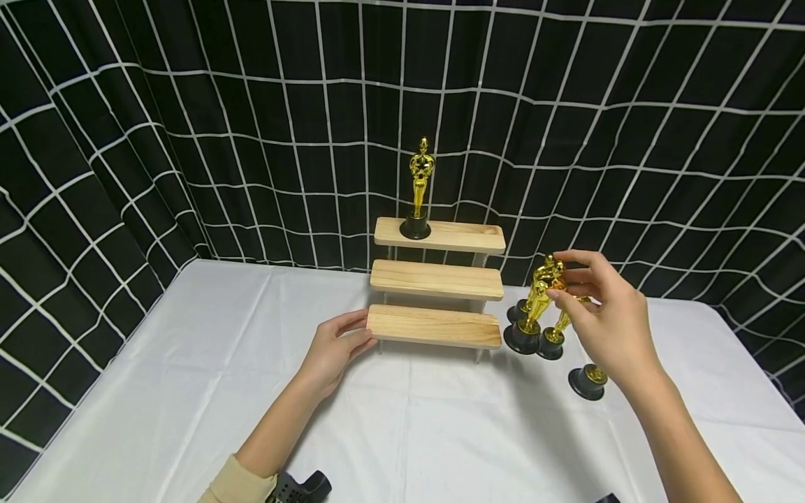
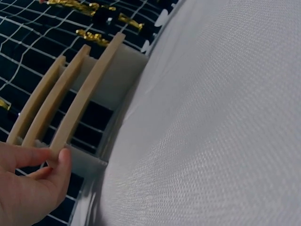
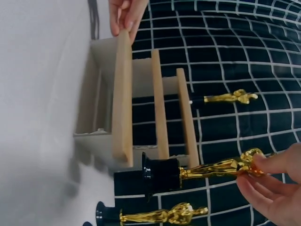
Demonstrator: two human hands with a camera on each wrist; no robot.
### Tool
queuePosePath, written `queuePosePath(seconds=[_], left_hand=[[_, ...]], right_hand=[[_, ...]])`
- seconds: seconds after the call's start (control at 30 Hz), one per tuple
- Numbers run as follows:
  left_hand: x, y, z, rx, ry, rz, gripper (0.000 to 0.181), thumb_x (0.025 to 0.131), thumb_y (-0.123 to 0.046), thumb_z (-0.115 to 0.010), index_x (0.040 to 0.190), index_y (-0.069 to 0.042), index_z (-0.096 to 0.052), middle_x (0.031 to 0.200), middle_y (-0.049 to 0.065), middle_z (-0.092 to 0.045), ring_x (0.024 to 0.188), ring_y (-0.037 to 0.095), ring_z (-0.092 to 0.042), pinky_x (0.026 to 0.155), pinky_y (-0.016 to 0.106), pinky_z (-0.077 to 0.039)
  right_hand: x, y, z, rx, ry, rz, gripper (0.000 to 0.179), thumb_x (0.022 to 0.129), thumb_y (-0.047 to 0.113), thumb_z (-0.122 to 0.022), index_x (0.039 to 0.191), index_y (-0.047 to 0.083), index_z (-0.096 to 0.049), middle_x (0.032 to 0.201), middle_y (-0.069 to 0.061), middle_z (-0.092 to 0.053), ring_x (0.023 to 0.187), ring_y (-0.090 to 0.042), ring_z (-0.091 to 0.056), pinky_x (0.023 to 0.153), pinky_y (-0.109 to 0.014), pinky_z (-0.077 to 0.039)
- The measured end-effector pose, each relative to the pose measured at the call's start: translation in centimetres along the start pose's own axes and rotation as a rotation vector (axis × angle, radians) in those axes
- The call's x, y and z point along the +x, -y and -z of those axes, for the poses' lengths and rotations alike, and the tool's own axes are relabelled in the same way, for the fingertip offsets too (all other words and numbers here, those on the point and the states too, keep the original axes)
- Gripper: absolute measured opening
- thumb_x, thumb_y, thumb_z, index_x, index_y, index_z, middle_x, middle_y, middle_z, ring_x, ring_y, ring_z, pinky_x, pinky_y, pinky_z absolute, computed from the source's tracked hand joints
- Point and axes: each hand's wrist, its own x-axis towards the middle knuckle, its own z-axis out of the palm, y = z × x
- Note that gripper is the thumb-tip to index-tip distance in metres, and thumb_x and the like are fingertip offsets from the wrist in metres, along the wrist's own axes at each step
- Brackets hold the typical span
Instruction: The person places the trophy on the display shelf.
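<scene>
My left hand (image 1: 332, 355) pinches the left end of the lowest board of a three-tier wooden shelf (image 1: 434, 327), thumb and fingers at its edge. By its upper body, my right hand (image 1: 613, 325) grips a gold trophy statuette (image 3: 209, 170) with a round black base, to the right of the shelf. In the right wrist view that base hangs beside the boards' ends. Another gold statuette (image 1: 420, 178) stands upright toward the left of the top board. Behind and below the right hand are several more statuettes, partly hidden; one black base (image 1: 587, 382) shows nearest me.
A white cloth (image 1: 189, 391) covers the table. Black curtain with a white grid (image 1: 283, 140) hangs behind and at the sides. Clear supports hold up the boards, including the middle board (image 1: 436, 279). A black wrist device (image 1: 298, 487) sits at the left sleeve.
</scene>
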Motion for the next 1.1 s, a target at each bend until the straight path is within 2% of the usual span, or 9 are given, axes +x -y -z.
queuePosePath(seconds=[0.2, 0.5, 0.8, 1.1], left_hand=[[-0.2, -0.2, 0.0, 0.023, 0.002, -0.006, 0.045, 0.1, 0.014, -0.053, 0.145, 0.016, -0.051, 0.14, 0.033, -0.053, 0.111, 0.024, -0.067, 0.098, 0.023, -0.064], [-0.3, -0.2, -0.1, 0.007, 0.005, 0.003, 0.047, 0.1, 0.015, -0.051, 0.146, 0.015, -0.05, 0.139, 0.033, -0.054, 0.108, 0.022, -0.067, 0.096, 0.021, -0.065], [-0.5, -0.3, -0.1, -0.004, 0.004, -0.005, 0.047, 0.1, 0.015, -0.05, 0.147, 0.016, -0.048, 0.14, 0.035, -0.052, 0.108, 0.023, -0.067, 0.097, 0.023, -0.065], [-0.4, -0.2, -0.2, -0.006, 0.01, -0.004, 0.047, 0.1, 0.015, -0.05, 0.147, 0.015, -0.049, 0.137, 0.034, -0.053, 0.106, 0.022, -0.067, 0.096, 0.023, -0.065]], right_hand=[[1.1, 1.0, 0.3, -0.001, 0.003, 0.018, 0.048, 0.095, -0.005, -0.074, 0.141, 0.002, -0.058, 0.116, -0.031, -0.073, 0.102, -0.045, -0.073, 0.071, 0.008, -0.046], [2.8, 2.5, 0.6, 0.014, 0.012, 0.015, 0.05, 0.096, -0.004, -0.074, 0.143, 0.005, -0.057, 0.119, -0.03, -0.072, 0.1, -0.045, -0.074, 0.069, 0.007, -0.046], [4.5, 3.9, 0.6, 0.012, 0.025, 0.02, 0.051, 0.098, -0.002, -0.073, 0.145, 0.005, -0.056, 0.123, -0.029, -0.07, 0.105, -0.044, -0.073, 0.07, 0.008, -0.043], [6.3, 4.6, 0.5, 0.026, 0.024, 0.029, 0.05, 0.099, -0.002, -0.071, 0.145, 0.006, -0.056, 0.123, -0.027, -0.07, 0.104, -0.039, -0.074, 0.071, 0.005, -0.046]])
